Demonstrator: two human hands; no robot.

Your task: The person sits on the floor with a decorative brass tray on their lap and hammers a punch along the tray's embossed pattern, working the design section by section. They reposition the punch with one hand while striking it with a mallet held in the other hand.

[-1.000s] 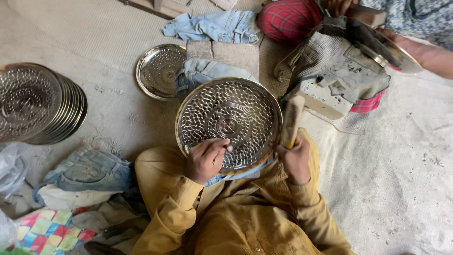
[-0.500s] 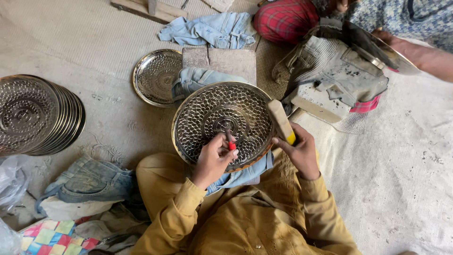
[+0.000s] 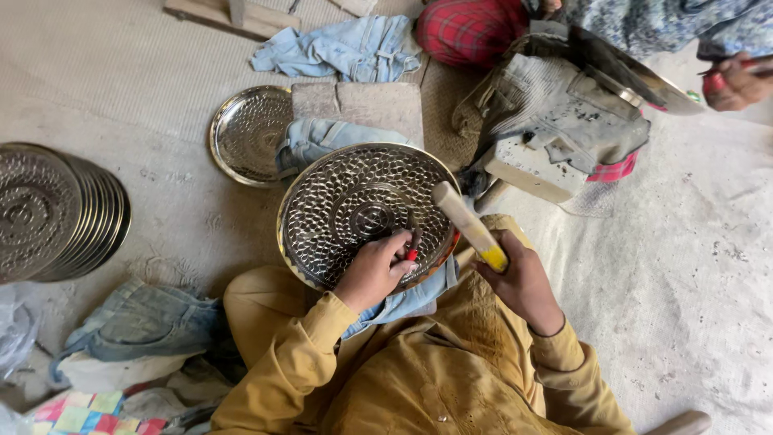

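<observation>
The floor (image 3: 145, 105) carries everything. A stack of patterned metal plates (image 3: 48, 213) sits at its left edge, out of the working space. The round embossed tray (image 3: 362, 205) lies tilted on a denim-padded block (image 3: 354, 109), cushioned against blows, its near rim at the person's lap. The left hand (image 3: 372, 272) has its fingers (image 3: 398, 246) clamped on a small punch set upright on the tray. The right hand (image 3: 522, 282) grips a wooden mallet handle (image 3: 469, 225), raised just above the tray's right rim.
</observation>
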